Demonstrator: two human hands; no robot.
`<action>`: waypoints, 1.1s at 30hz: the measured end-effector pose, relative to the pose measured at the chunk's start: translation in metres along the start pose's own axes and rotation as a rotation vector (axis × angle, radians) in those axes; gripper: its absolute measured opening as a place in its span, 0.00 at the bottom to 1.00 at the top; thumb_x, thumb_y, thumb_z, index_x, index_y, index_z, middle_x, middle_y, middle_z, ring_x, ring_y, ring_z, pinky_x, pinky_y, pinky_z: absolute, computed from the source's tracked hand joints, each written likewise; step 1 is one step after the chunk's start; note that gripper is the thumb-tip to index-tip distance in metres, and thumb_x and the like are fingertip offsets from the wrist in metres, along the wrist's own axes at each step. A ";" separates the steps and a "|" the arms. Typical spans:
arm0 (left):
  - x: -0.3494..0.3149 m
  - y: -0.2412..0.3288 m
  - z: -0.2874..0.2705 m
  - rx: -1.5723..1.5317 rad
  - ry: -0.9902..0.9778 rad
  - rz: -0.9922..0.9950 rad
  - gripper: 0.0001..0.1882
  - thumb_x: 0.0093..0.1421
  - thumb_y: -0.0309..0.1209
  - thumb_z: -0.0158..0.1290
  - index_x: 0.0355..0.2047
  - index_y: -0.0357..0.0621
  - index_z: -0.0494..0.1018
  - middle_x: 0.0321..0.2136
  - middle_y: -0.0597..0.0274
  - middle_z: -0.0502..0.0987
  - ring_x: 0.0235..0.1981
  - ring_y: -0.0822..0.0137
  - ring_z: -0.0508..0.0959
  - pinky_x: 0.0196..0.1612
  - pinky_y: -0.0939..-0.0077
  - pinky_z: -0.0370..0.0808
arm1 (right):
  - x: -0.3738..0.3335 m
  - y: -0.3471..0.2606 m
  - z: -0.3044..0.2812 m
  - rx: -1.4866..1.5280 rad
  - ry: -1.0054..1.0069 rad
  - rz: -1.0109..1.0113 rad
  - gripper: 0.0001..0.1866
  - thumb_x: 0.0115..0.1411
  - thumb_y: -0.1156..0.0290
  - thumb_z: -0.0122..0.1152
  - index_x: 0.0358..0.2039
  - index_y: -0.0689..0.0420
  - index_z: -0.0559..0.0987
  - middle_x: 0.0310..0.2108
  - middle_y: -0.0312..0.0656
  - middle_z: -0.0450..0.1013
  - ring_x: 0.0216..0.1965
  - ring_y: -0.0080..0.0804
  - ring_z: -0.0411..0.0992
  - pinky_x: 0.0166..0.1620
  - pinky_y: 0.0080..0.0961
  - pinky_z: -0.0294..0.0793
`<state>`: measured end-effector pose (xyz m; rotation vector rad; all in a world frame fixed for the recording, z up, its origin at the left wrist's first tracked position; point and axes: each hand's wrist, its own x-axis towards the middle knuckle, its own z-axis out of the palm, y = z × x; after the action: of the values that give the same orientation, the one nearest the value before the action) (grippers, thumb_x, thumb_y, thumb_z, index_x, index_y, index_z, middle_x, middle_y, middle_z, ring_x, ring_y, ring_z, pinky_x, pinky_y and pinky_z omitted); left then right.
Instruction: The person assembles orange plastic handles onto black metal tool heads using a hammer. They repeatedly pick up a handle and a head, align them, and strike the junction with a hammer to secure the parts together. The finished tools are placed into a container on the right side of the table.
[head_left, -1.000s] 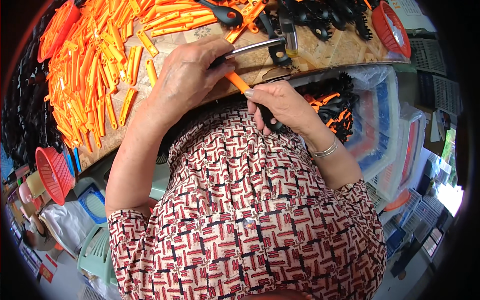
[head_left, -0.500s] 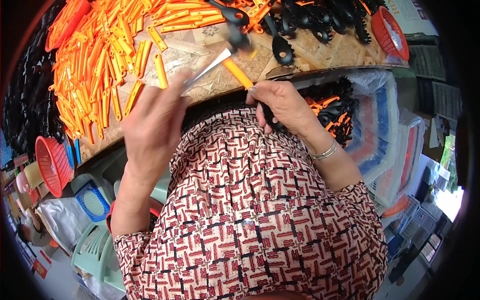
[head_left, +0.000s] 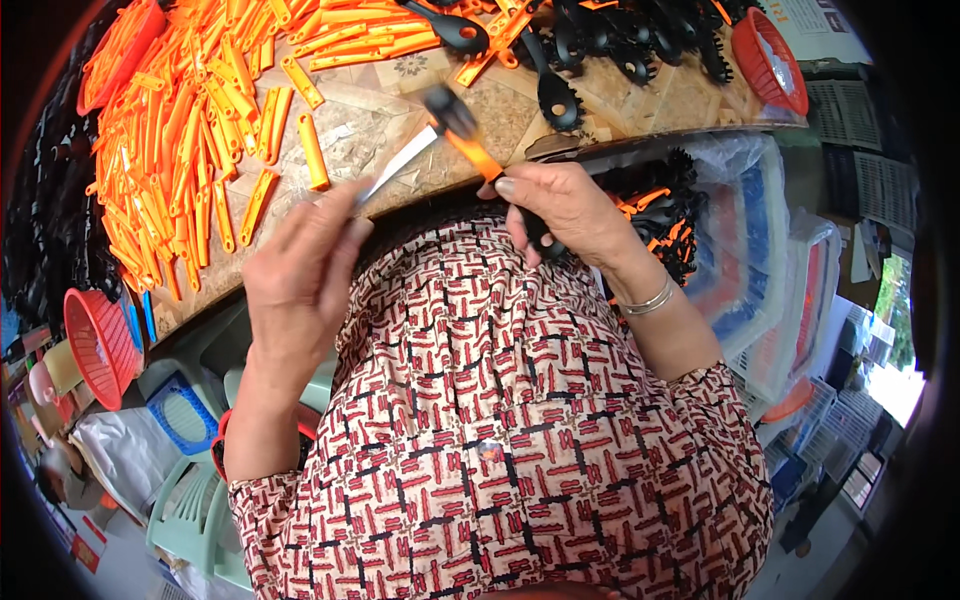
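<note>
My left hand (head_left: 305,255) is closed around a hammer (head_left: 404,156) with a pale metal shaft; its dark head is blurred. That head is at the far end of an orange handle piece (head_left: 478,156); whether they touch I cannot tell. My right hand (head_left: 565,205) pinches this piece, joined to a black kitchen utensil (head_left: 538,232) whose lower part shows below the fingers, partly hidden. Beyond my hands, a black slotted spoon (head_left: 558,100) lies on the table (head_left: 370,120). Loose orange handle pieces (head_left: 180,160) are heaped at the left.
Black utensils (head_left: 640,45) pile up at the far right, beside a red basket (head_left: 770,62). More red baskets (head_left: 100,335) stand at the left. Plastic-wrapped crates (head_left: 745,250) are stacked to my right. A pale green chair (head_left: 185,515) stands lower left.
The hammer head has come down and to the left, closer to the end of the orange handle piece. My right hand keeps its grip in nearly the same place.
</note>
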<state>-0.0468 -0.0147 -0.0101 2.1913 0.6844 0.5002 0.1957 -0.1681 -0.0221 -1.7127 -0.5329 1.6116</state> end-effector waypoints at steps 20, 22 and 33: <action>0.089 -0.007 -0.007 -0.329 0.158 -0.378 0.14 0.62 0.40 0.65 0.37 0.41 0.82 0.20 0.76 0.68 0.23 0.81 0.65 0.26 0.82 0.61 | 0.050 -0.056 -0.042 -1.252 0.928 -0.801 0.10 0.60 0.64 0.63 0.28 0.57 0.78 0.30 0.45 0.73 0.34 0.48 0.76 0.37 0.44 0.76; 0.096 -0.023 -0.019 -0.267 0.178 -0.343 0.15 0.62 0.41 0.64 0.37 0.40 0.81 0.20 0.75 0.68 0.23 0.81 0.65 0.26 0.81 0.61 | 0.058 -0.069 -0.050 -1.199 0.942 -0.776 0.09 0.59 0.65 0.62 0.27 0.56 0.77 0.31 0.46 0.73 0.34 0.51 0.76 0.37 0.46 0.76; 0.071 -0.063 -0.037 -0.085 0.253 -0.408 0.11 0.65 0.36 0.62 0.39 0.41 0.81 0.21 0.78 0.69 0.20 0.85 0.63 0.23 0.85 0.59 | 0.028 -0.177 -0.123 -1.690 0.572 -1.384 0.09 0.59 0.66 0.66 0.37 0.57 0.83 0.36 0.43 0.79 0.34 0.44 0.78 0.38 0.36 0.78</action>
<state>-0.0312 0.0843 -0.0264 1.8576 1.1918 0.5822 0.3498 -0.0581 0.0842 -1.6397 -2.3585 -0.6593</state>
